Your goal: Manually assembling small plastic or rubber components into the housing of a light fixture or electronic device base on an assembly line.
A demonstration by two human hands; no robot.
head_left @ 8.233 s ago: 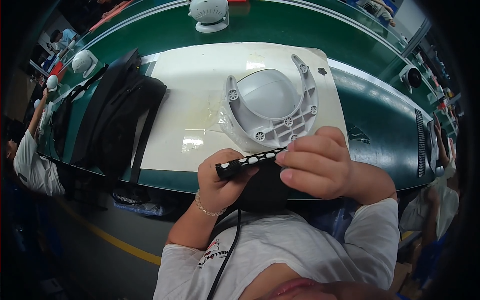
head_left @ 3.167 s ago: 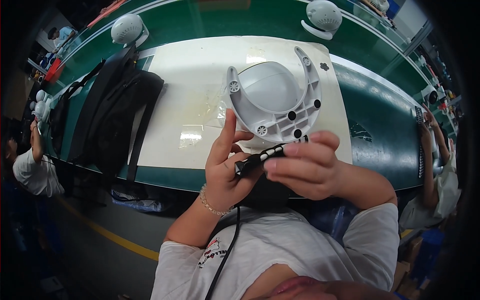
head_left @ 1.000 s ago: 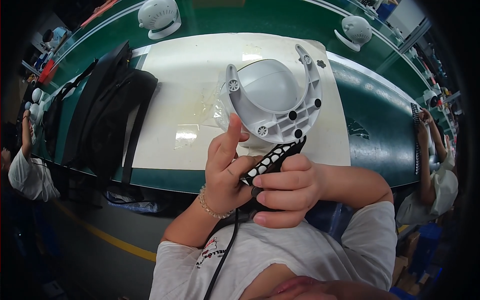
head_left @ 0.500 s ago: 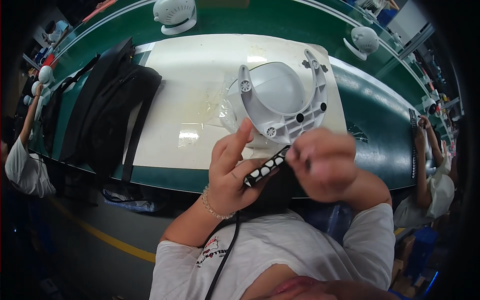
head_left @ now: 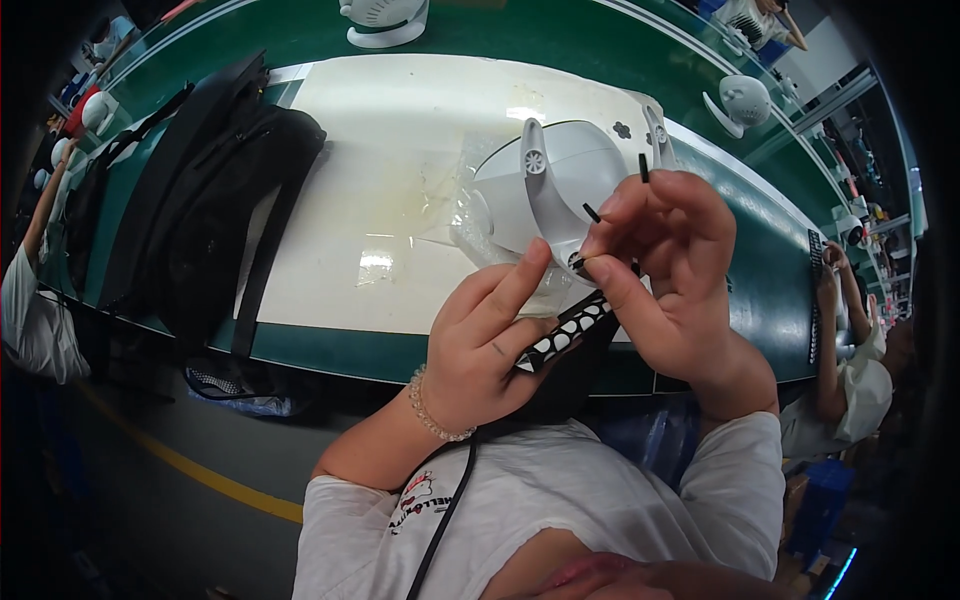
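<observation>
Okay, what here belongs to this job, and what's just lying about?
Belongs to the job:
black strip with white dots, in the left hand
small black discs, at the fingertips of the right hand
white part with round sockets, beside both hands

Seemingly just lying about:
black bag
white fan-like unit, upper right

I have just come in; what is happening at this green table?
A person's left hand holds a black strip with round white spots. The right hand carries small black pads at its fingertips; one is close to a round socket in a curved white plastic base, but whether it touches is unclear. A black fabric bag lies on the table to the left.
</observation>
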